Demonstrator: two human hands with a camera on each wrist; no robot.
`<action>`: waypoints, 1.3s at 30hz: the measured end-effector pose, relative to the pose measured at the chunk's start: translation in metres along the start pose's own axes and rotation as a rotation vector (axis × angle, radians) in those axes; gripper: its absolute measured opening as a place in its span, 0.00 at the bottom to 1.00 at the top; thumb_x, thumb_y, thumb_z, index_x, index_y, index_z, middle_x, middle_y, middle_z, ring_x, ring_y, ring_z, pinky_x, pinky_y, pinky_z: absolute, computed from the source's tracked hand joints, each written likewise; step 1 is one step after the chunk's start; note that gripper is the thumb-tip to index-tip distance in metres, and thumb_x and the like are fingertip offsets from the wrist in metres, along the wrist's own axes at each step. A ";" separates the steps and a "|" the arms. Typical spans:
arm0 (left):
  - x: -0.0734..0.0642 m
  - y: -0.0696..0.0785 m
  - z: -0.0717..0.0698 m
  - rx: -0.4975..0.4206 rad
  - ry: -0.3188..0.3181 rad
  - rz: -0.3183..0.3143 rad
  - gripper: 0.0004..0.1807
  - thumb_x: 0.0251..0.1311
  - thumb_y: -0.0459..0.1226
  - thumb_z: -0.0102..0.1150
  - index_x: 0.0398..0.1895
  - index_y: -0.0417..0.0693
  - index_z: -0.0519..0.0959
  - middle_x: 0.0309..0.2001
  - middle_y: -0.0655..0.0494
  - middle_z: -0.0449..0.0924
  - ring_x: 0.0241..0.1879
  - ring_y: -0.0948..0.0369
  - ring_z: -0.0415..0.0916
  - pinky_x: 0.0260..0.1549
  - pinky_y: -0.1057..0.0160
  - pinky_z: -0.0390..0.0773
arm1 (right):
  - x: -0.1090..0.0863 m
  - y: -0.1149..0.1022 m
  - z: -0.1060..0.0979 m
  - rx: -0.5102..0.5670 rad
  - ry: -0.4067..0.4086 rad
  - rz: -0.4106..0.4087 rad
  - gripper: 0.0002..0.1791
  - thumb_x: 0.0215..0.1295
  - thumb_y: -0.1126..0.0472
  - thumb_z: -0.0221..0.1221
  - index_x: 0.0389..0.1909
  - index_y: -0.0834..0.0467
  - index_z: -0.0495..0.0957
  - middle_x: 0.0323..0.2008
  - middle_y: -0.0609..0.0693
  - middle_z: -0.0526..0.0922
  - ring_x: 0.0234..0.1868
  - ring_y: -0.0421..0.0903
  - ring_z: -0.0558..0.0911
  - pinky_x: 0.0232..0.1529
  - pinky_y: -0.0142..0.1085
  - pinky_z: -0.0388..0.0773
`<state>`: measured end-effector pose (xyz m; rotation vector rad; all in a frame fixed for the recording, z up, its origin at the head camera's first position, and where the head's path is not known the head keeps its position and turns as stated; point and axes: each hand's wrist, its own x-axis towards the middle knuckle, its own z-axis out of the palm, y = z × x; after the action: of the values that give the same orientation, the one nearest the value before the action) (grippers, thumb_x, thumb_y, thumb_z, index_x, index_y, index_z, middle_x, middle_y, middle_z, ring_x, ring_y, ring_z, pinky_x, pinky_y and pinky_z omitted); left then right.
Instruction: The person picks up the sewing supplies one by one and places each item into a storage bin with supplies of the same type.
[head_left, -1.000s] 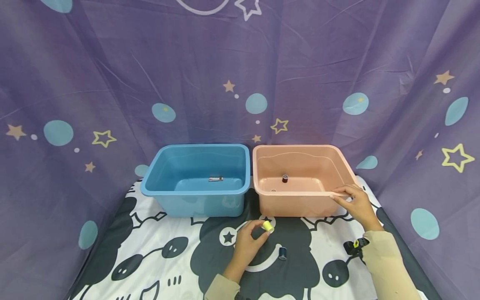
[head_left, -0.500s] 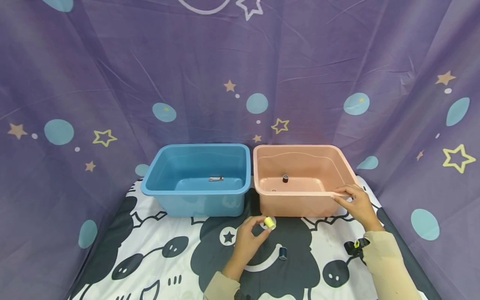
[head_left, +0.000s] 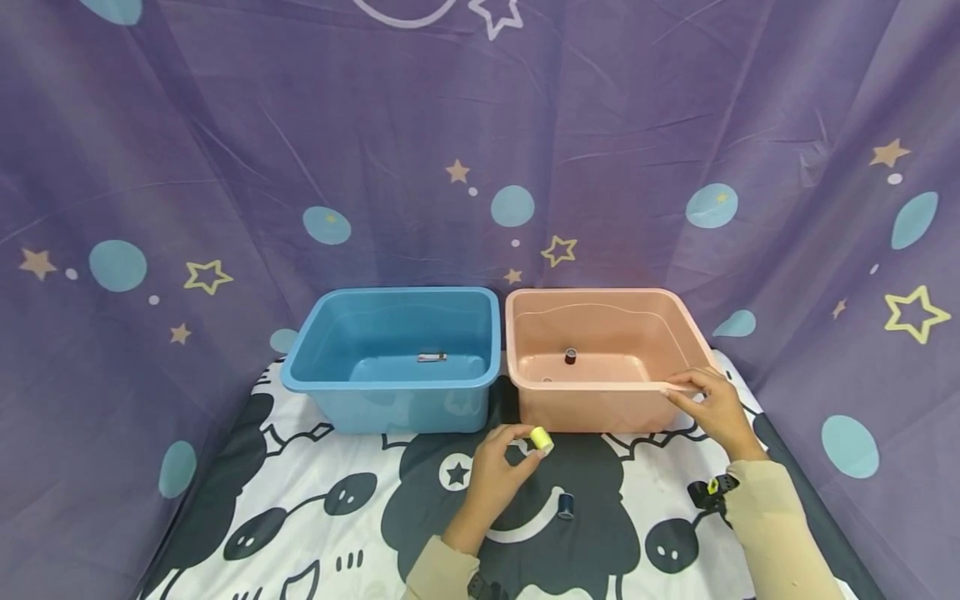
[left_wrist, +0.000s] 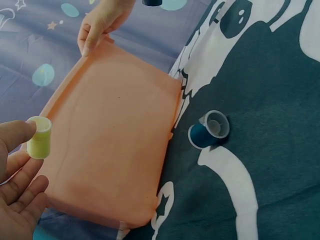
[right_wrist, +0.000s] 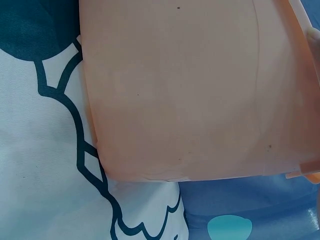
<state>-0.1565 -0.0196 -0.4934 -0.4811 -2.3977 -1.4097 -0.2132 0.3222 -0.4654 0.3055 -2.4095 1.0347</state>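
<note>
Thumb and fingertips of my left hand (head_left: 491, 479) pinch a small yellow thread spool (head_left: 541, 440), held up in front of the peach bin (head_left: 592, 412). The left wrist view shows the spool (left_wrist: 39, 138) upright, with the other fingers spread below it. My right hand (head_left: 716, 417) grips the peach bin's front rim near its right corner, thumb outside and fingers over the edge. A dark blue thread spool (head_left: 566, 506) lies on the cloth, right of my left hand. Inside the peach bin is a dark red spool (head_left: 570, 357).
Left of the peach bin stands a blue bin (head_left: 408, 410) with a small silvery object (head_left: 431, 357), like a nail clipper, on its floor. Both bins rest on a black-and-white patterned cloth (head_left: 405, 533). A purple curtain (head_left: 420, 225) hangs close behind them.
My left hand has risen slightly toward the peach bin with the yellow spool, which has tilted a little. The right hand has stayed on the rim.
</note>
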 end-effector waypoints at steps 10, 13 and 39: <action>0.010 0.007 -0.004 -0.019 0.006 0.038 0.17 0.48 0.37 0.71 0.44 0.48 0.81 0.37 0.53 0.80 0.40 0.61 0.76 0.42 0.60 0.77 | 0.000 -0.002 -0.002 0.029 -0.005 0.015 0.08 0.52 0.64 0.69 0.33 0.59 0.83 0.31 0.48 0.81 0.36 0.32 0.70 0.36 0.33 0.66; 0.014 0.009 -0.005 -0.020 0.004 0.046 0.17 0.48 0.37 0.71 0.44 0.48 0.81 0.37 0.55 0.80 0.40 0.62 0.76 0.42 0.61 0.77 | 0.000 -0.002 -0.002 0.024 -0.003 0.013 0.07 0.51 0.64 0.69 0.33 0.58 0.84 0.31 0.48 0.81 0.36 0.32 0.69 0.36 0.33 0.66; 0.040 0.023 -0.020 -0.025 -0.025 0.046 0.18 0.52 0.38 0.68 0.47 0.46 0.80 0.43 0.53 0.80 0.46 0.58 0.75 0.46 0.55 0.76 | 0.000 0.000 -0.001 -0.014 -0.009 0.005 0.07 0.51 0.63 0.69 0.33 0.58 0.83 0.31 0.47 0.81 0.35 0.31 0.69 0.35 0.37 0.67</action>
<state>-0.1798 -0.0213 -0.4493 -0.5601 -2.3757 -1.4229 -0.2129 0.3230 -0.4650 0.2997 -2.4261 1.0203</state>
